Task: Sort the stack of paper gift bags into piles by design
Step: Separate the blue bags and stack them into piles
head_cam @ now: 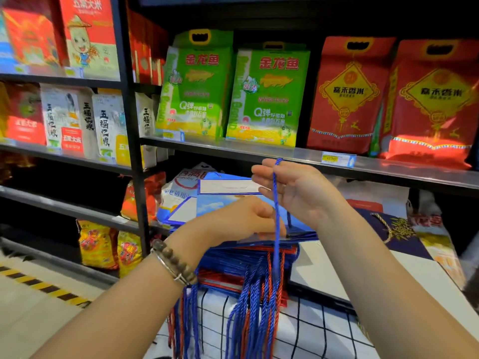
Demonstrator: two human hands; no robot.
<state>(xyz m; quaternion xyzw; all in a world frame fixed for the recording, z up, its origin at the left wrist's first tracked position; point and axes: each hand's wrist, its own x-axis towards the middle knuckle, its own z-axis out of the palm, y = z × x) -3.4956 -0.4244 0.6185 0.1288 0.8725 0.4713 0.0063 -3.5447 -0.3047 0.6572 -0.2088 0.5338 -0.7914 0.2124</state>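
Observation:
A stack of flat paper gift bags point(233, 257) with blue and red edges lies on a checked cloth, its blue and red cord handles point(248, 307) hanging toward me. My left hand point(233, 218) lies on top of the stack, fingers curled onto the top blue bag point(303, 231) near its edge. Above the stack my right hand point(298, 193) is raised, palm toward me and fingers fairly straight. A blue cord handle point(276, 229) is draped over its index finger and runs down to the stack. Behind lie more blue bags point(223, 187) with white panels.
A dark navy bag with a gold cord point(396, 229) and a white flat sheet point(324, 268) lie to the right of the stack. The metal shelf edge point(388, 167) just above carries green and red rice packs. A black upright post point(134, 151) stands left.

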